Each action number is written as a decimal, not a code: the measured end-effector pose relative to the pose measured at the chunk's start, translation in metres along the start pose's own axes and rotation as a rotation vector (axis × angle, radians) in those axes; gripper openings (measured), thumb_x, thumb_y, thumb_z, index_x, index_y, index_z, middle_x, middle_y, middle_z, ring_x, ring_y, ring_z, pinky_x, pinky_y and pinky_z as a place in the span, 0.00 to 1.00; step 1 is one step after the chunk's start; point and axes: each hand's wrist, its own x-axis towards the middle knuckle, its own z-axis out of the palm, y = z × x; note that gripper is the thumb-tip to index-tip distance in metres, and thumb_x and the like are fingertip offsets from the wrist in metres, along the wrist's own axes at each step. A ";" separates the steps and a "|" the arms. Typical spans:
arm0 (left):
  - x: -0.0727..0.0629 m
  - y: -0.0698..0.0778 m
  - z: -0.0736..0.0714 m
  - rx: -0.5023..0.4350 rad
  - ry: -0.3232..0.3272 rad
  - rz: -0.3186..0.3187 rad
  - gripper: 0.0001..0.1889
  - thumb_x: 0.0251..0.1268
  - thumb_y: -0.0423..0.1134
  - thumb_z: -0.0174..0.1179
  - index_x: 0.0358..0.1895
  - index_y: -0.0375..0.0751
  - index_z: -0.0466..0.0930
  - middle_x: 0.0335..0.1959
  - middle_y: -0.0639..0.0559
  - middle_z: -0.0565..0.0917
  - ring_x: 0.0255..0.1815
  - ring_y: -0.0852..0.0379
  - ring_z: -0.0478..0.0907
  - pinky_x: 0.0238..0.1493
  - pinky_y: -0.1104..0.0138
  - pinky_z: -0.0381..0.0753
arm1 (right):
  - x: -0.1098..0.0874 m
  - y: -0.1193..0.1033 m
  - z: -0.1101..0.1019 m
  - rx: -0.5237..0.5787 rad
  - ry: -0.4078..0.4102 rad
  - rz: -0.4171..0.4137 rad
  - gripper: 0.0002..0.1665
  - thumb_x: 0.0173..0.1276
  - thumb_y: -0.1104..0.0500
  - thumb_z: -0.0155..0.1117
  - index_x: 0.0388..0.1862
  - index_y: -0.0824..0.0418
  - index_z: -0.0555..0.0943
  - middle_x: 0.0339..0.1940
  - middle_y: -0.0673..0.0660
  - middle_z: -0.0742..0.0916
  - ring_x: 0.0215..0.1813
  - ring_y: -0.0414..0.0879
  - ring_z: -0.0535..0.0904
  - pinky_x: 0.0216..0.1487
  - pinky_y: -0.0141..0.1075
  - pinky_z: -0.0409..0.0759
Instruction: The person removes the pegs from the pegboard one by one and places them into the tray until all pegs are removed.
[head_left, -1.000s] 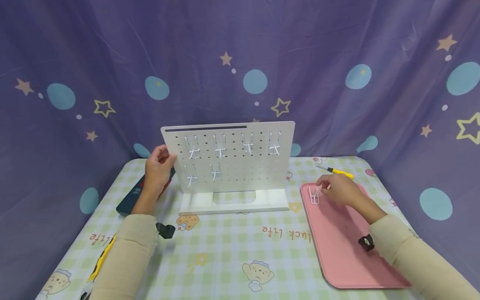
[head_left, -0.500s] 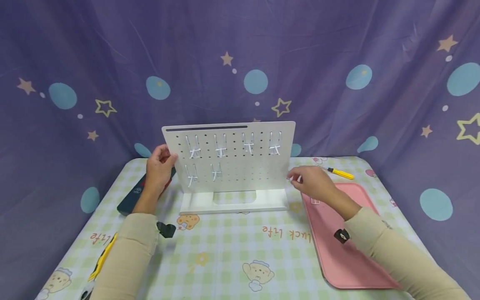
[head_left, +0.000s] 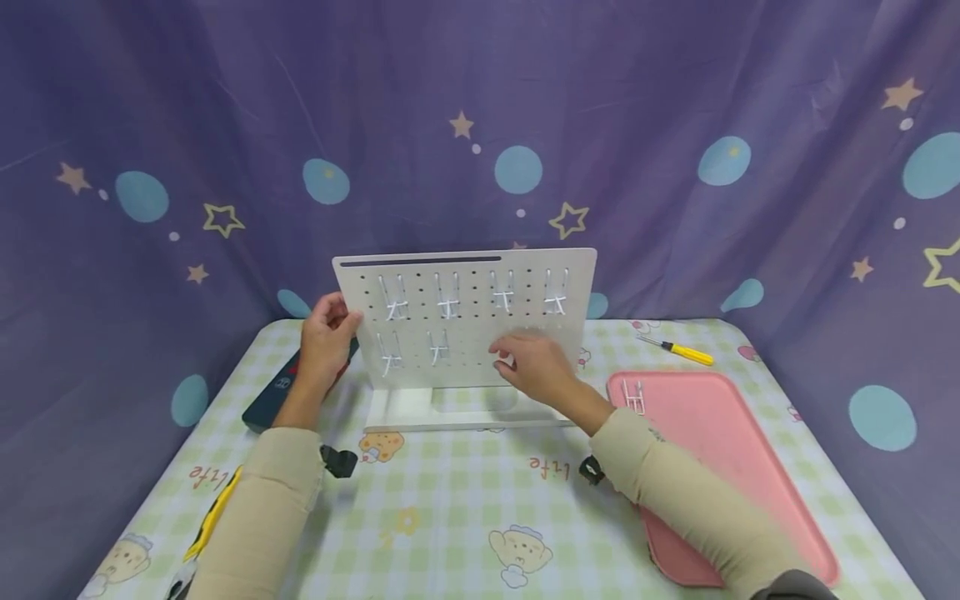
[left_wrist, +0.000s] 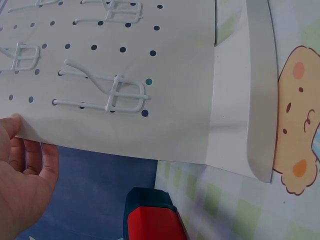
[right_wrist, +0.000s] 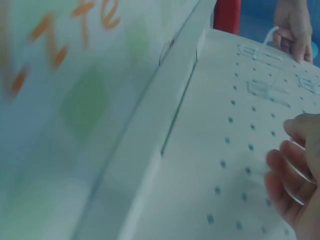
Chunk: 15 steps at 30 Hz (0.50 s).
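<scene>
A white pegboard stands on its base, with several white wire hooks in two rows, the upper row longer. My left hand grips the board's left edge, thumb on the front and fingers behind, as the left wrist view shows. My right hand is in front of the board's lower right half, fingers curled and fingertips close to the holes. Thin white slivers show between its fingers in the right wrist view, a wire hook mostly hidden by the hand. Another wire hook lies on the pink tray.
A yellow-handled screwdriver lies behind the tray. Behind the left hand is a dark case with a red part. A yellow-and-black tool lies beside the left sleeve. A purple curtain hangs behind the table.
My right hand has moved left from the tray, past the board's right edge, to the front of the pegboard. My left hand has stayed on the board's left edge.
</scene>
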 end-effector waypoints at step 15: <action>0.001 -0.002 0.002 -0.025 0.010 0.034 0.17 0.73 0.35 0.60 0.62 0.39 0.76 0.47 0.49 0.80 0.44 0.61 0.74 0.46 0.76 0.75 | 0.039 -0.044 0.053 -0.016 0.074 -0.008 0.13 0.67 0.53 0.72 0.50 0.49 0.85 0.44 0.46 0.90 0.41 0.39 0.86 0.37 0.31 0.82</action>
